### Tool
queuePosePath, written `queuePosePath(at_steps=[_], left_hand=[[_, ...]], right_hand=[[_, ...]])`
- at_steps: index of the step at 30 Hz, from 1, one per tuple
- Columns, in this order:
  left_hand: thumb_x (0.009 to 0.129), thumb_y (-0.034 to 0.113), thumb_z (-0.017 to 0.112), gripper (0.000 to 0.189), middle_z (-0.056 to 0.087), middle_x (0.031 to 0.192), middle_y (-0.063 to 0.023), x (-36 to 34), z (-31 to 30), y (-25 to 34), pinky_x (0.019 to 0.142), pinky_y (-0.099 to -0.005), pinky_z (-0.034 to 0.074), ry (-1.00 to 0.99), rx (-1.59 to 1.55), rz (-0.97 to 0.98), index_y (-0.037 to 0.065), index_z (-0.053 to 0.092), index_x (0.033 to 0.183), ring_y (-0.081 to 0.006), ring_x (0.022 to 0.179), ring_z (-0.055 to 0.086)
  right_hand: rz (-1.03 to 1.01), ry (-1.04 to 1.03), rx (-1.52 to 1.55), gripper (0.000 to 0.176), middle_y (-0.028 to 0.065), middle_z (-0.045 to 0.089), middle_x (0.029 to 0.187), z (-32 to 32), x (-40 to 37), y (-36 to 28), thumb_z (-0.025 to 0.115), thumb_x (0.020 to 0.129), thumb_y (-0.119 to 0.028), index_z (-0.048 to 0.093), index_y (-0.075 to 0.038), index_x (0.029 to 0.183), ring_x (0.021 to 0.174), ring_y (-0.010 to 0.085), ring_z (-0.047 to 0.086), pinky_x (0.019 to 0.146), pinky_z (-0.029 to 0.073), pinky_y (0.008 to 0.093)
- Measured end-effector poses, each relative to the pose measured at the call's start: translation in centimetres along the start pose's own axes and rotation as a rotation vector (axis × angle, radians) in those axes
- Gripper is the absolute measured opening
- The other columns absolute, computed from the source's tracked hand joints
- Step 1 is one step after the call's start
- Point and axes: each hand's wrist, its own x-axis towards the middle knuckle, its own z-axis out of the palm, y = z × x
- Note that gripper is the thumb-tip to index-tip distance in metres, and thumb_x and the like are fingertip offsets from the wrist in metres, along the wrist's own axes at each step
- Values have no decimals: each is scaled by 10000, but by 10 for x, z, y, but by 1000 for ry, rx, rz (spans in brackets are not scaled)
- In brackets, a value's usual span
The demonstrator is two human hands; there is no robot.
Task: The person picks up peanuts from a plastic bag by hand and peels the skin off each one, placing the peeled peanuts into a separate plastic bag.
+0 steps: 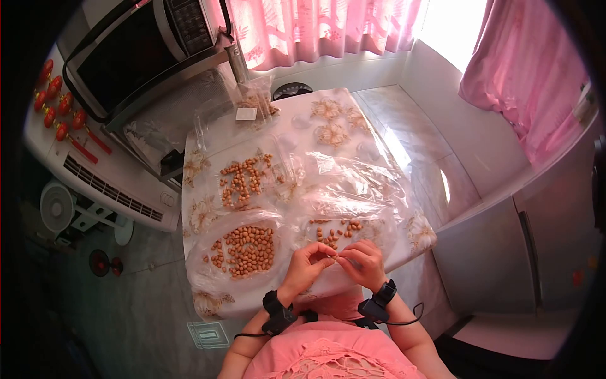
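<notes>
My left hand (305, 265) and my right hand (364, 262) meet fingertip to fingertip over the near edge of the table. Both are closed in a pinch around something tiny, and I cannot tell what it is. Just beyond the fingers, a clear plastic bag (372, 208) lies spread out, with a loose scatter of small round brown nuts (329, 239) on it. To the left of my hands, another open plastic bag (199, 278) holds a dense pile of the same brown nuts (250, 249). Each wrist wears a black strapped device.
Farther back on the flowered tablecloth (331, 134) lie more brown nuts (243, 180) on clear plastic. A filled, labelled bag (252, 104) stands at the far left corner. A microwave (136, 50) on a rack is left of the table; a grey cabinet (486, 252) stands at right.
</notes>
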Motion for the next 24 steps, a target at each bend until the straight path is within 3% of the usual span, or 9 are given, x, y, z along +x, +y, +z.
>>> queuePosePath(at_steps=[12, 15, 17, 18, 24], left_hand=[[975, 73, 743, 119, 724, 970, -9, -2, 0, 1, 840, -243, 534, -22, 42, -43, 20, 707, 1075, -70, 919, 656], [1022, 122, 706, 99, 703, 940, -5, -6, -5, 2, 814, -242, 531, 74, -76, 33, 28, 681, 1042, -73, 884, 645], [1058, 164, 667, 136, 683, 927, -6, -14, -23, 15, 777, -241, 523, 142, -99, 142, 37, 661, 1008, -75, 831, 621], [1102, 227, 587, 230, 672, 910, -29, -19, -31, 25, 738, -253, 514, 165, -37, 186, 33, 646, 994, -103, 774, 608], [1127, 361, 527, 373, 578, 755, 14, -44, -94, 35, 559, -220, 423, 437, -16, 202, 95, 571, 869, -65, 611, 506]], right_hand=[[9, -34, -22, 88, 55, 700, 812, 2, -2, 3, 826, 827, -110, 743, -88, 846, 745, 259, 662, 685, 509, 390], [27, -21, -30, 82, 60, 704, 814, 2, -3, 1, 820, 833, -102, 739, -84, 839, 750, 262, 665, 696, 517, 392], [42, -11, -36, 80, 62, 706, 814, 2, -2, 0, 816, 837, -97, 737, -81, 835, 753, 265, 667, 703, 522, 393], [45, -1, -39, 79, 65, 707, 814, 2, -2, -1, 813, 838, -93, 736, -80, 831, 755, 267, 668, 708, 525, 394], [57, 24, -63, 69, 80, 711, 821, 5, -4, 1, 805, 835, -74, 737, -66, 839, 763, 276, 671, 709, 531, 395]])
